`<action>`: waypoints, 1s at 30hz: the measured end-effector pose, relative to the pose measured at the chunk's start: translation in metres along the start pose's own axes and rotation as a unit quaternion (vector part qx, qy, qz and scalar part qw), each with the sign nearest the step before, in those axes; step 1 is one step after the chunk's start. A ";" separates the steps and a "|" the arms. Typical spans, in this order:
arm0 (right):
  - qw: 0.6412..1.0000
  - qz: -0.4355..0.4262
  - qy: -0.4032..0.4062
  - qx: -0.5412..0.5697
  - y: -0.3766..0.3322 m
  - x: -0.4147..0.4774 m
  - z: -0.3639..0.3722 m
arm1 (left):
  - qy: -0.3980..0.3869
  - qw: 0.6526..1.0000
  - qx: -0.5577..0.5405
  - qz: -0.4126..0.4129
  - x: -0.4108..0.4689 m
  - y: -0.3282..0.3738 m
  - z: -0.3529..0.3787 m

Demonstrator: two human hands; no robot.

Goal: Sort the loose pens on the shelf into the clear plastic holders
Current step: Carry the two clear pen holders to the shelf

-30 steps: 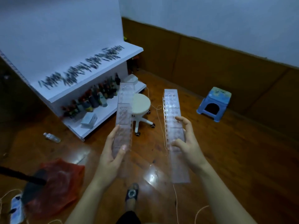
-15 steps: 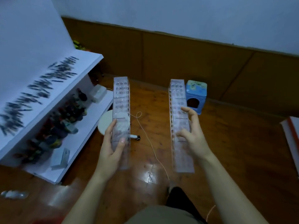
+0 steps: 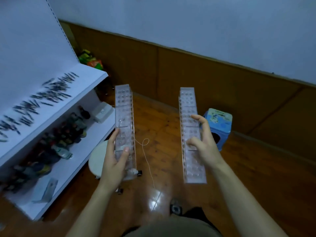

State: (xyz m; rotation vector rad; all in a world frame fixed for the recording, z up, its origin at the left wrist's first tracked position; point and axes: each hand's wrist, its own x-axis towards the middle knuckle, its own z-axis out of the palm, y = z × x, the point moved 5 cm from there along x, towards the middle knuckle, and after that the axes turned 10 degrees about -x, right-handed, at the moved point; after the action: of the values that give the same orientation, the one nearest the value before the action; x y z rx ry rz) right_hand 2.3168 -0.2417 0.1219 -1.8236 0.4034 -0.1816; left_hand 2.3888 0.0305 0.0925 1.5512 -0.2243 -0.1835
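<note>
Gripping L holder (image 3: 124, 110) w/ L hand (image 3: 113, 161): thumb pressed on top face toward the near end, fingers along left side & under. Gripping R holder (image 3: 189, 106) w/ R hand (image 3: 203, 146) from the right side: thumb & forefinger curled over top face, approx. mid-length. Both clear plastic, long, w/ rows of round holes on top. Held up off the floor, lengthwise near-to-far, roughly parallel, well apart, both right of the shelving.

Pens (image 3: 42, 98) loose on top shelf (image 3: 90, 74), far left, in a ragged dark line along the board. Too blurred to count. Well apart from both holders.

Below that, lower shelf (image 3: 75, 166) w/ a row of small bottles (image 3: 68, 132), white box (image 3: 102, 111) at its far end, pale card-like item (image 3: 45, 190) at its near end. Colourful packets (image 3: 90, 61) behind the shelving, far corner.

White round stool (image 3: 95, 158) on castors just beside the shelving, partly hidden behind L hand & L holder. Blue stool (image 3: 220, 122) on the floor, right of R holder, partly behind R hand. Thin pale cord (image 3: 145, 144) looped on wood floor (image 3: 256, 177) betw. the two holders. Foot in sandal (image 3: 175, 208) at near centre.
</note>
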 end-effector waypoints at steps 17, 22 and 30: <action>0.990 -0.031 -0.135 0.023 -0.038 0.314 0.023 | 0.128 0.990 -0.054 -0.005 0.265 -0.011 0.027; 0.986 -0.044 -0.160 -0.005 -0.064 0.426 0.057 | 0.123 0.992 -0.024 0.011 0.383 -0.011 0.004; 0.968 -0.070 -0.242 0.015 -0.123 0.549 0.157 | 0.180 0.983 0.003 0.033 0.488 0.008 -0.083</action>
State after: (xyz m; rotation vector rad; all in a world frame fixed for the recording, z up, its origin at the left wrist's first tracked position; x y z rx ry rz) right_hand 2.8990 -0.2710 0.1483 -1.7938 -0.0722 0.1619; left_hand 2.8813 -0.0151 0.1130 1.5509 0.0098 0.1508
